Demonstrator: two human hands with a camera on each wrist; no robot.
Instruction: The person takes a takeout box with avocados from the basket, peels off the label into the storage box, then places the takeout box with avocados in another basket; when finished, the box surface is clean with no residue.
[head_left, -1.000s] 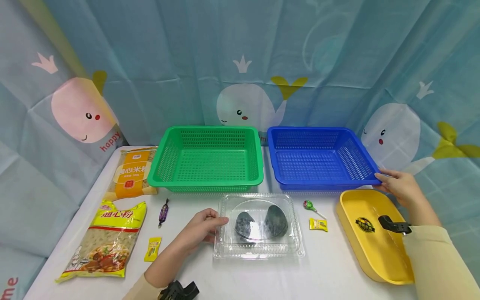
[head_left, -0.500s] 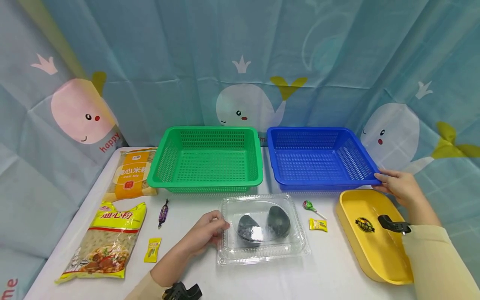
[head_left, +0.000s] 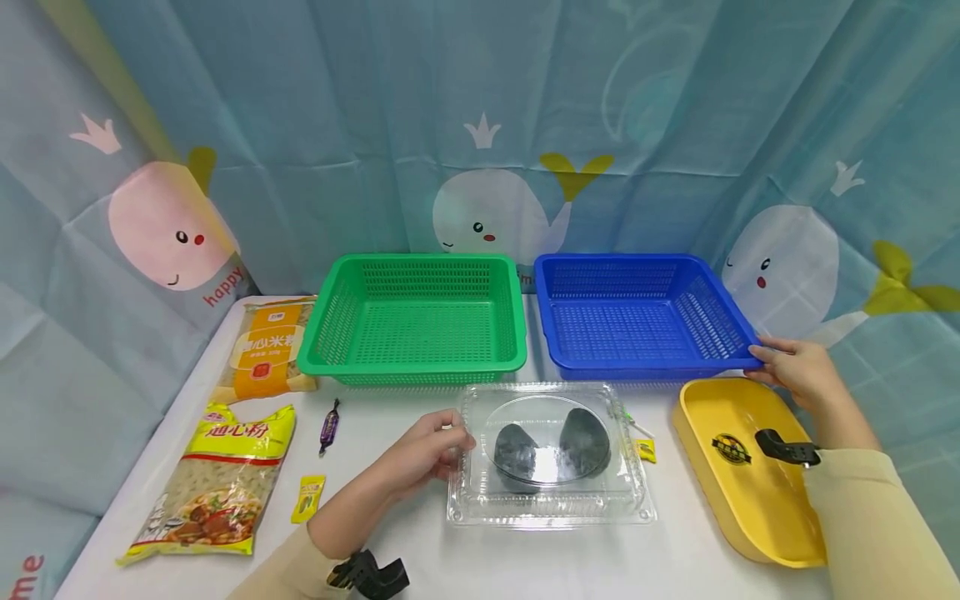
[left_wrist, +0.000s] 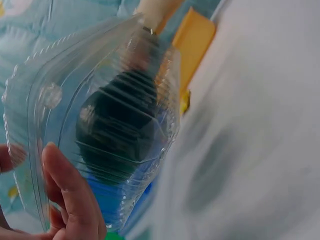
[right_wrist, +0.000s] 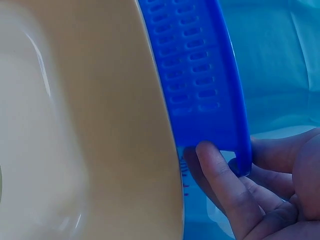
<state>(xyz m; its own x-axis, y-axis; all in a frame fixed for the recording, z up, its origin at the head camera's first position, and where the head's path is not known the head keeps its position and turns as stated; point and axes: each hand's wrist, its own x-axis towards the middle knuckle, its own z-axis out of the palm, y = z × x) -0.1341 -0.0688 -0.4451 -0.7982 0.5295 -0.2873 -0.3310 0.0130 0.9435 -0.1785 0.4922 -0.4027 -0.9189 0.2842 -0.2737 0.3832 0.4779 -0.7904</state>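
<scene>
My left hand [head_left: 427, 454] pinches the left edge of a clear plastic clamshell box [head_left: 551, 508]. In the left wrist view the clamshell box [left_wrist: 65, 100] hangs tilted above the white table, thumb and fingers on its rim. Inside are two dark oval fruits [head_left: 585, 442] that look like avocados. My right hand [head_left: 802, 379] grips the front right corner of the blue basket [head_left: 652, 367]; in the right wrist view the fingers [right_wrist: 222, 182] curl around the basket rim [right_wrist: 240, 115]. The clamshell box partly covers a lollipop [head_left: 639, 427] and a yellow candy [head_left: 646, 450].
A green basket [head_left: 412, 368] stands left of the blue one. A yellow tray [head_left: 757, 500] lies under my right forearm. At left are two pasta bags, one orange [head_left: 262, 350] and one yellow [head_left: 217, 492], a purple candy [head_left: 329, 427] and another yellow candy [head_left: 307, 498].
My left hand has moved the clamshell box to the right, and it now overlaps the lollipop and yellow candy in the head view. My right hand and the blue basket have stayed put.
</scene>
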